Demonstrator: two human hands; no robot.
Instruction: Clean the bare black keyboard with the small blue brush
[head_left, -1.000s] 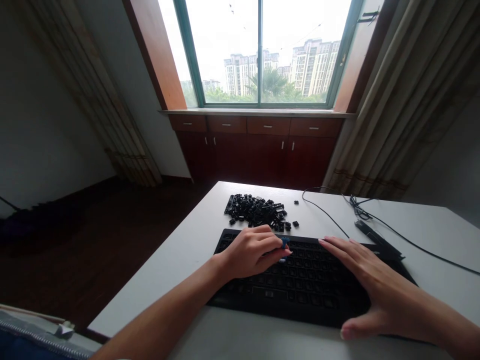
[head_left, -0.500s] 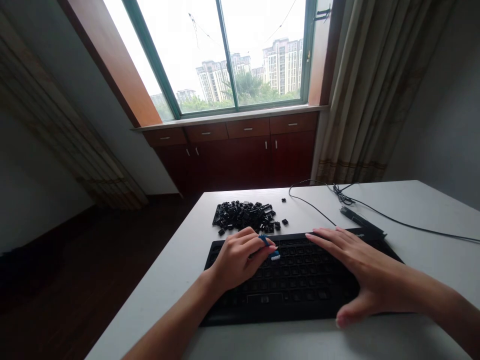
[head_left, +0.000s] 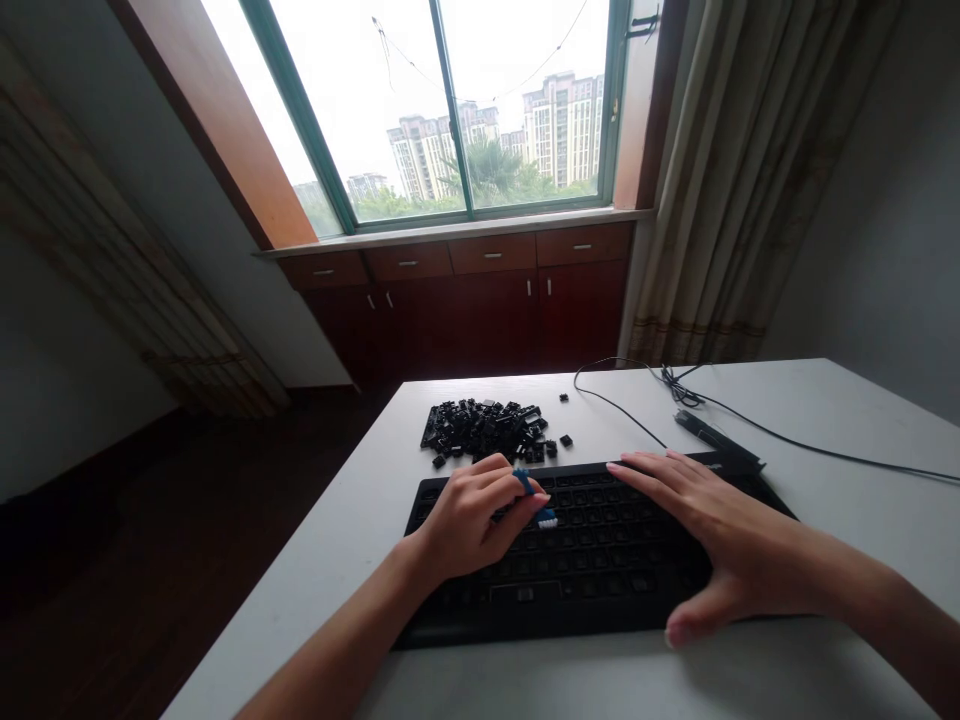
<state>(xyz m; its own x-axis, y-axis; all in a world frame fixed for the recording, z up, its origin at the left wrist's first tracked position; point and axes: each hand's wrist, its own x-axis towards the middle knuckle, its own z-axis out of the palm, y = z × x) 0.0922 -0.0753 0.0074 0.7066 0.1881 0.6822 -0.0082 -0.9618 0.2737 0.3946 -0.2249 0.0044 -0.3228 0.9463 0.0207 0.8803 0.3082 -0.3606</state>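
My left hand (head_left: 469, 520) rests over the left part of a black computer keyboard (head_left: 592, 580), shut on a small blue keycap puller (head_left: 534, 498) with a white tip at the keys. My fingers hide part of the tool. My right hand (head_left: 720, 530) lies spread and open on the keyboard's right side, holding nothing. Beyond the keyboard, a heap of loose black keycaps (head_left: 480, 430) sits on the white table (head_left: 847, 400), just past my left fingertips. A few stray keycaps lie to its right.
A black cable (head_left: 622, 410) loops across the table's far side beside a slim black bar (head_left: 712, 433). The table's left edge drops to a dark floor. Red-brown cabinets (head_left: 457, 310) stand beneath a window (head_left: 442, 110), with a curtain (head_left: 720, 200) at right.
The view has swung and levelled, shifting the window and table leftward in frame. Both hands stay on the keyboard, and my left hand still holds the blue puller.
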